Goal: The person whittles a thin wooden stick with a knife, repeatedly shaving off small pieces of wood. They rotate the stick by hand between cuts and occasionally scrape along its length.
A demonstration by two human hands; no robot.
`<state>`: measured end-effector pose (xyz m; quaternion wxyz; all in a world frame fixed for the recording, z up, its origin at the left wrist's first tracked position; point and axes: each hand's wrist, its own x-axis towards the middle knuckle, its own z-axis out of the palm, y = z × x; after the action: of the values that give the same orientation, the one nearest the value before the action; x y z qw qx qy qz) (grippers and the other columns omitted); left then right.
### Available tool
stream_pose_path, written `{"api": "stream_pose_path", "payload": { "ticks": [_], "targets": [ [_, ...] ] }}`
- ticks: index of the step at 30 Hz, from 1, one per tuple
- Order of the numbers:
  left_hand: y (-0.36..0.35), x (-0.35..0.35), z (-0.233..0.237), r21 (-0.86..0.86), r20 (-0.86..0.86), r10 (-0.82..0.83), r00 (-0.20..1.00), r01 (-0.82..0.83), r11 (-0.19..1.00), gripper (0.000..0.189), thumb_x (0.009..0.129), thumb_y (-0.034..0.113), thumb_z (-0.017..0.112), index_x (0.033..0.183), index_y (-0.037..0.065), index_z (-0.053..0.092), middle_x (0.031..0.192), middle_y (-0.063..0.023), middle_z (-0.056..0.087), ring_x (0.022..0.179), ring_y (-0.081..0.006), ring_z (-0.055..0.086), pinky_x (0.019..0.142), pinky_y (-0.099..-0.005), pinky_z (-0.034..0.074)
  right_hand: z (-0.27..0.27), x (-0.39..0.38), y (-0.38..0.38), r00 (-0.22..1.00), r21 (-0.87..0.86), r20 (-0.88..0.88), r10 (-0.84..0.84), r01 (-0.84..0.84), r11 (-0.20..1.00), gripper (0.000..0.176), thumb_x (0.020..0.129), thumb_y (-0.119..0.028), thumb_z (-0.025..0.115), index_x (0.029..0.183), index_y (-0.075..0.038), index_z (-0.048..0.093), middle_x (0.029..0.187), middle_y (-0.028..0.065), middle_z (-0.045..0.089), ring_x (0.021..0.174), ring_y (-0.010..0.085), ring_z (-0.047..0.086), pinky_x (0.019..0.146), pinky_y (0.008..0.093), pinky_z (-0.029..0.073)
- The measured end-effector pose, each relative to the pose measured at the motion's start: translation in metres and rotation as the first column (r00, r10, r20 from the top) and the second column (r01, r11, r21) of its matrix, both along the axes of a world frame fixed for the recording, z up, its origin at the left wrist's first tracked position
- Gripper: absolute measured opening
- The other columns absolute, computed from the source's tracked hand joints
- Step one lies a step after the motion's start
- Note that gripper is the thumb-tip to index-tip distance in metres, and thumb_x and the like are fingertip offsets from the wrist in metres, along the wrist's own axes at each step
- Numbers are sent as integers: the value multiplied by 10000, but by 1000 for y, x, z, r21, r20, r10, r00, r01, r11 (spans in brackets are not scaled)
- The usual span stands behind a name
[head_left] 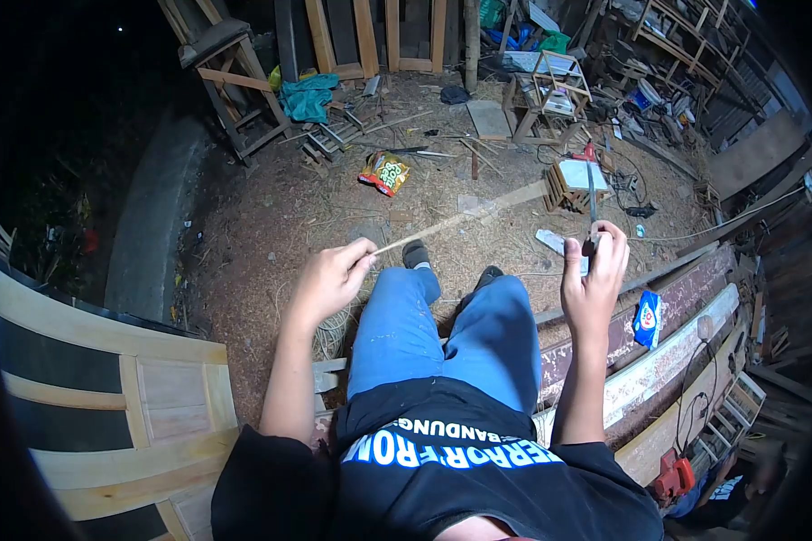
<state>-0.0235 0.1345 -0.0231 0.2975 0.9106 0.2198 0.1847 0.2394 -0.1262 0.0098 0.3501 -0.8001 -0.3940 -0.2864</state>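
Observation:
My left hand [338, 275] pinches the near end of a long thin pale strip [456, 219], which stretches up and right toward a small wooden crate [564, 191] with a white top. Raised at the right, my right hand [597, 266] is closed round the handle of a knife-like blade [592, 191] that points upward. The strip and the blade are apart. A pale block [550, 240] shows just left of my right fingers. Both hands are above my knees.
Wooden panel frames [176, 406] lean at the lower left. A yellow-red snack bag [384, 173] lies on the dirt ground. Beside me on the right are a weathered bench [677, 358] and a blue packet [647, 319]. Another person [726, 491] is at the lower right.

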Motion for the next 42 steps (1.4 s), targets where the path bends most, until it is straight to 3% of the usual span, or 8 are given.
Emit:
{"api": "stream_pose_path", "payload": {
  "ticks": [2,4,5,12,19,22,25,42],
  "targets": [
    [-17,8,-3,-226,44,97,994,-84,971,153,1079,151,572,1061,48,684,694,-44,565,657,-126,564,617,-307,445,-6,-3,2,982,21,-93,164,-163,986,172,1031,-158,603,1018,13,588,1089,200,609,1034,398,571,935,496,443],
    [-36,17,-4,-405,117,144,983,-85,910,194,1109,158,535,1064,34,678,706,7,536,661,-68,492,608,-273,399,-26,-16,7,886,24,-371,279,-291,956,197,1047,-174,582,963,3,572,993,210,599,982,407,583,881,483,459],
    [-39,24,-19,-427,240,115,964,-2,904,218,1132,194,511,1063,38,647,731,40,514,640,-52,440,587,-254,369,-31,-25,12,871,-4,-381,311,-338,941,218,1054,-187,578,936,-6,556,940,214,591,935,416,590,839,485,469],
    [-84,44,7,-778,298,121,947,168,606,231,1146,240,505,1044,55,599,750,59,505,629,-5,394,539,-195,303,-16,-54,32,757,-164,-495,425,-562,811,307,1037,-297,635,864,-65,535,715,185,621,691,418,664,600,509,493],
    [-105,42,18,-777,303,176,936,136,615,259,1133,227,541,1033,18,658,757,41,560,611,-18,441,538,-197,329,-3,-44,33,771,-193,-327,547,-621,760,393,970,-353,714,749,-82,532,629,130,607,578,365,655,514,454,489],
    [-114,39,27,-793,275,186,943,113,599,254,1130,204,550,1033,-2,660,826,26,589,723,-46,520,652,-225,434,5,-44,30,774,-202,-293,562,-624,754,404,944,-351,740,722,-87,529,607,115,599,560,345,653,498,437,482],
    [-121,40,28,-765,325,204,924,130,631,243,1129,215,550,1025,25,661,746,47,559,621,-13,447,545,-196,320,9,-45,27,783,-196,-238,575,-619,761,406,920,-349,763,707,-96,526,589,100,589,536,323,643,481,422,467],
    [-130,28,30,-738,323,146,935,152,657,216,1140,201,513,991,70,598,724,72,462,596,0,375,525,-196,271,11,-15,16,869,-205,-77,488,-493,846,404,900,-327,797,682,-119,528,536,73,530,472,281,587,461,398,431]
  ]
}}
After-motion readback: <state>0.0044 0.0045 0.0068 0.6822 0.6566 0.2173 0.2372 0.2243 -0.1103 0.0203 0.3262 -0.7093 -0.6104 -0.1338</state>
